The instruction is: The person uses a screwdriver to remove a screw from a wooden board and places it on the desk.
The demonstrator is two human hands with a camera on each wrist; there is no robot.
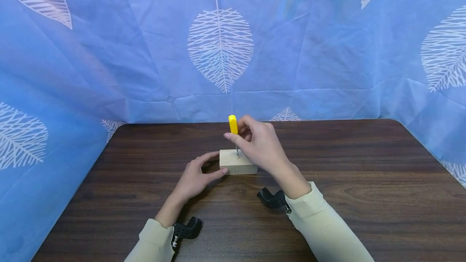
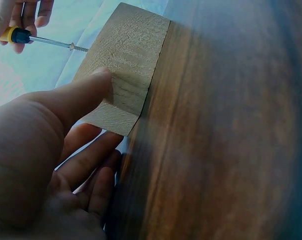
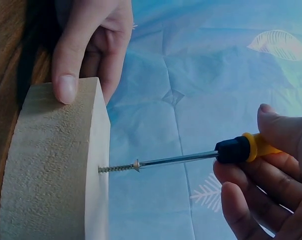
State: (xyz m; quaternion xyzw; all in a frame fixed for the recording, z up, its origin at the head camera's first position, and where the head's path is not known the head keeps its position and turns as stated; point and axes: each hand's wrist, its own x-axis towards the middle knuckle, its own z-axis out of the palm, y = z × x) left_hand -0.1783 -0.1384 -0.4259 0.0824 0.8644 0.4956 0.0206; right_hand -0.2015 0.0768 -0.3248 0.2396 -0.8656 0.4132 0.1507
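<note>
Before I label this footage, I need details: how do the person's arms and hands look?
Both sleeves are plain pale cream. A curved black device with a metallic fitting sits at each cuff. The left hand and right hand wear no gloves.

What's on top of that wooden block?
A screw stands on the wooden block, with a screwdriver at its head. In the head view, the right hand covers the top's right part; any screw tip inside the wood is hidden.
</note>
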